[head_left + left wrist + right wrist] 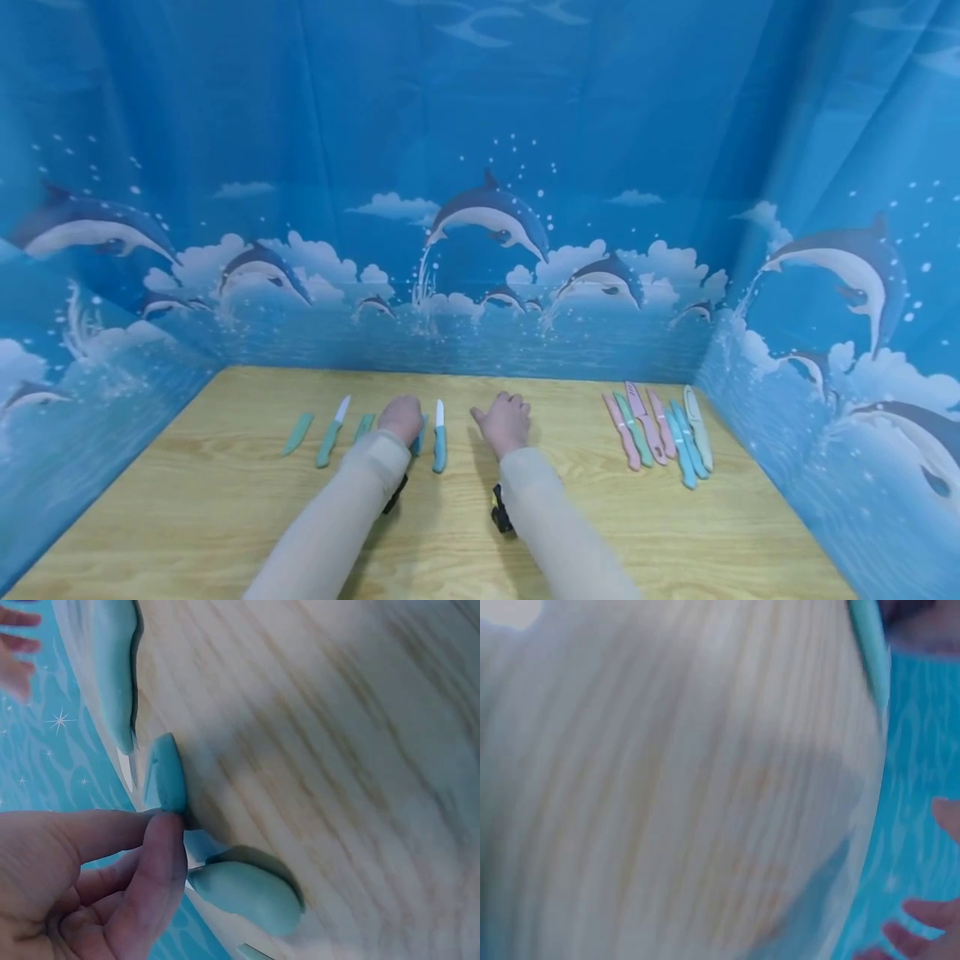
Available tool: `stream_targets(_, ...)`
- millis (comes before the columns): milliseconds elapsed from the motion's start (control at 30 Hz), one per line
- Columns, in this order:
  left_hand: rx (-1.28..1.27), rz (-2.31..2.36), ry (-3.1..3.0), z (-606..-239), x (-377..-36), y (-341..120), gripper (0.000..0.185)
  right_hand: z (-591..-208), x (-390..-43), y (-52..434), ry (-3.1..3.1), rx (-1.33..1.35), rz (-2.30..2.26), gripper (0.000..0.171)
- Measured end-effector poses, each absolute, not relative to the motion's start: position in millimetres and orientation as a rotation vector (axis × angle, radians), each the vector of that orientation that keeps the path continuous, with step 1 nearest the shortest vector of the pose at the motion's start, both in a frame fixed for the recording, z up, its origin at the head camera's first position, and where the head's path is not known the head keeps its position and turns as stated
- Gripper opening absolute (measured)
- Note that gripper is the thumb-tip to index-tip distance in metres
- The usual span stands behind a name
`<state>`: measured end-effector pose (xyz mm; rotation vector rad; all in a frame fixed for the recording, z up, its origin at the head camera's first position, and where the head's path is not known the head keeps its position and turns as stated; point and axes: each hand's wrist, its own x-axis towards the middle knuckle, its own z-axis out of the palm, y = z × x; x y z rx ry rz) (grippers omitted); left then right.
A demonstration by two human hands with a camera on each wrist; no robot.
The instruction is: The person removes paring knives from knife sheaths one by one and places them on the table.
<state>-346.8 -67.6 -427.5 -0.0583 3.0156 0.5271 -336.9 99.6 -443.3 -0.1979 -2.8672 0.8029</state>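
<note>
My left hand (pixel 401 419) pinches a small blue knife sheath (pixel 166 776) between thumb and fingertips, close over the table. On its right lies a blue-handled knife (pixel 439 442) with a white blade pointing away. In the left wrist view a teal knife handle (pixel 247 896) shows just beside the thumb, its blade partly hidden by the hand. To the left of this hand are a green sheath (pixel 364 427), a green-handled knife (pixel 330 437) and another green sheath (pixel 297 433). My right hand (pixel 506 423) holds nothing, its fingers spread above the wood, right of the blue-handled knife.
A group of several pink, green, blue and pale knives (pixel 660 429) lies side by side at the table's right. Behind and beside the wooden table (pixel 225 500) hangs a blue dolphin-print curtain (pixel 360 208), meeting its back edge. Dark cameras are strapped to both wrists.
</note>
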Motion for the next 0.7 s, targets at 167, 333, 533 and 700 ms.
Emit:
stream_targets(167, -0.037, 0.493, 2.999, -426, -348, -67, 0.021, -446, -338, 148, -2.948, -0.371, 0.649, 0.097)
stream_targets(333, -0.037, 0.482, 2.998, -426, -348, -69, 0.022, -450, -331, 193, -3.000, -0.489, 0.645, 0.107)
stream_targets(533, -0.025, 0.469, 3.004, -427, -348, -70, 0.020, -456, -318, 238, -3.055, -0.532, 0.693, 0.108)
stream_targets(700, -0.015, 0.461, 3.008, -425, -348, -68, 0.021, -457, -310, 262, -3.068, -0.560, 0.722, 0.108)
